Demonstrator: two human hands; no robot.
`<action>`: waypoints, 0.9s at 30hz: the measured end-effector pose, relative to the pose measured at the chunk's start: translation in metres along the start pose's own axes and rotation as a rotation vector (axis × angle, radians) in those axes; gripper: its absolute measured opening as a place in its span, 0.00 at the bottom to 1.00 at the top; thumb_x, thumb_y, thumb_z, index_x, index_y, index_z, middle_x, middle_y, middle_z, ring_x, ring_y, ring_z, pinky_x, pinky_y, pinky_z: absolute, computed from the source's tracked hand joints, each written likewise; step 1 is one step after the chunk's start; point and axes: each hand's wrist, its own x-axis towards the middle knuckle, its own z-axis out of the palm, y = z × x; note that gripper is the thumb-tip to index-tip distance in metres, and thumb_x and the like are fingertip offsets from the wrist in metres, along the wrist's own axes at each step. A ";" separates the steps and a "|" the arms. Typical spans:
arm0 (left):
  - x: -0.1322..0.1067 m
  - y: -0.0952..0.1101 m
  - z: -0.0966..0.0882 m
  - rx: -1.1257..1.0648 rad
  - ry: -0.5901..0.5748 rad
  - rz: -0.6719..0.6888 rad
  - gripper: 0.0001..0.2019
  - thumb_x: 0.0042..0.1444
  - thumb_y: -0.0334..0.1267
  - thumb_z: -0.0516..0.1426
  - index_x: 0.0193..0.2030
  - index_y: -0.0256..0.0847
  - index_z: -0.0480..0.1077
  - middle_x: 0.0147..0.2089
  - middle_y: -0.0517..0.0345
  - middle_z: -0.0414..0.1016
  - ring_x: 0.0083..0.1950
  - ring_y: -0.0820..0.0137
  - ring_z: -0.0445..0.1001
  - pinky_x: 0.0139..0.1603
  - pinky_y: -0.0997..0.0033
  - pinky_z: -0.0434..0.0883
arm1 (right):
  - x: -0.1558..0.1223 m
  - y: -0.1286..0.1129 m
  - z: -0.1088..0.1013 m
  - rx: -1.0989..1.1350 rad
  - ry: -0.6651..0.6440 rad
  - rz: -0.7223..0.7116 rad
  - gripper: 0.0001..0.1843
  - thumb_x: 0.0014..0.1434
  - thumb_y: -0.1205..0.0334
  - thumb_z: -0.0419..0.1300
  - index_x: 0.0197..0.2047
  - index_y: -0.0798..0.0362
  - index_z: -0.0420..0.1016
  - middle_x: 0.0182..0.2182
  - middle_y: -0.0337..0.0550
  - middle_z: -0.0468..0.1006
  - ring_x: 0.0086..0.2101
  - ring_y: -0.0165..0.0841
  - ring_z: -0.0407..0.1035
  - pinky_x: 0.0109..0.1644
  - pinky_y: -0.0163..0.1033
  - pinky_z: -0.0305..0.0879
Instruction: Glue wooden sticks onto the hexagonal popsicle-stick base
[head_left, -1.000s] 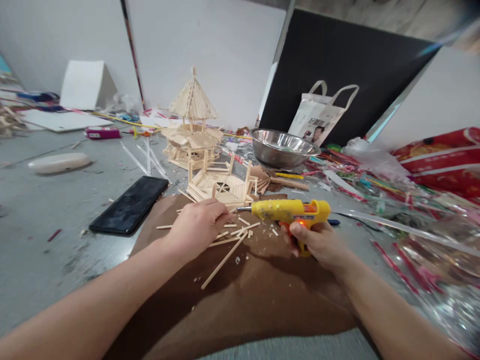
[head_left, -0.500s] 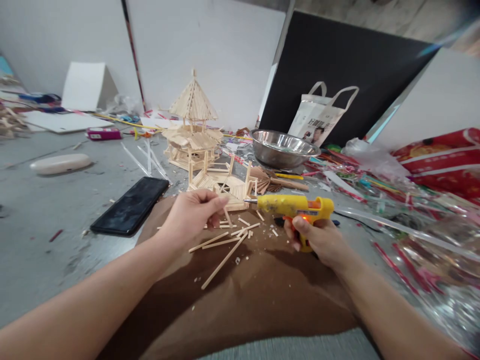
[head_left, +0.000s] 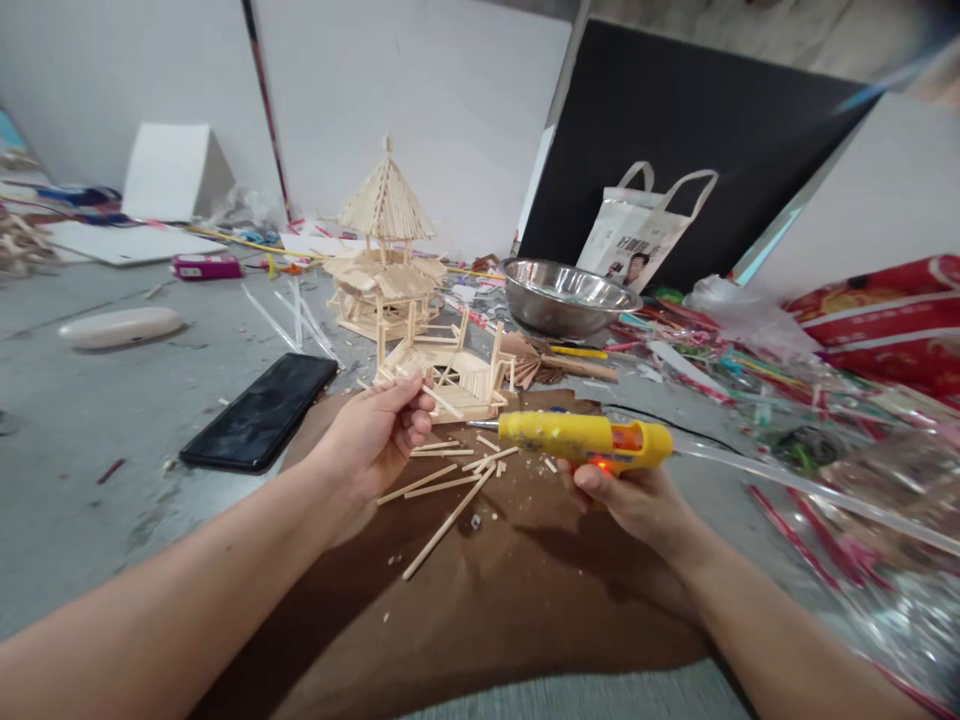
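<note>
So, a black phone [head_left: 259, 412] lies just left of the brown sheet [head_left: 487, 590]. The left hand [head_left: 375, 435] is curled, fingertips pinching a short wooden stick [head_left: 442, 402] just in front of the stick frame [head_left: 457, 375], above the loose sticks [head_left: 442, 485]. Further right, the right hand [head_left: 637, 500] is wrapped tight round a yellow glue gun [head_left: 577, 440], nozzle pointing left.

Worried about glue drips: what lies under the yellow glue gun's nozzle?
A brown sheet lies under the glue gun, strewn with loose wooden sticks and crumbs. The right hand covers the gun's handle; the grey floor beneath the sheet is hidden.
</note>
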 end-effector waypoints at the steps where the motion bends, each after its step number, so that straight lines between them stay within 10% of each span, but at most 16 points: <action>1: 0.000 0.000 0.000 -0.002 -0.010 -0.003 0.07 0.52 0.30 0.48 0.25 0.34 0.62 0.18 0.64 0.63 0.14 0.84 0.61 0.10 0.89 0.60 | 0.000 0.000 0.000 -0.005 0.001 -0.003 0.16 0.39 0.48 0.59 0.24 0.52 0.66 0.16 0.35 0.63 0.16 0.24 0.57 0.16 0.31 0.55; 19: -0.002 0.001 0.002 -0.016 -0.031 -0.025 0.07 0.52 0.31 0.49 0.25 0.34 0.62 0.18 0.64 0.64 0.14 0.84 0.62 0.11 0.89 0.62 | 0.001 -0.007 0.006 -0.060 0.045 0.037 0.18 0.38 0.45 0.59 0.20 0.52 0.63 0.13 0.33 0.61 0.14 0.23 0.55 0.16 0.31 0.52; 27: -0.006 -0.002 0.003 0.022 -0.078 0.025 0.06 0.52 0.31 0.49 0.27 0.34 0.63 0.19 0.64 0.65 0.15 0.84 0.63 0.11 0.89 0.62 | 0.020 -0.008 -0.022 0.006 0.342 0.109 0.17 0.45 0.47 0.54 0.27 0.53 0.65 0.23 0.39 0.71 0.14 0.22 0.59 0.15 0.31 0.55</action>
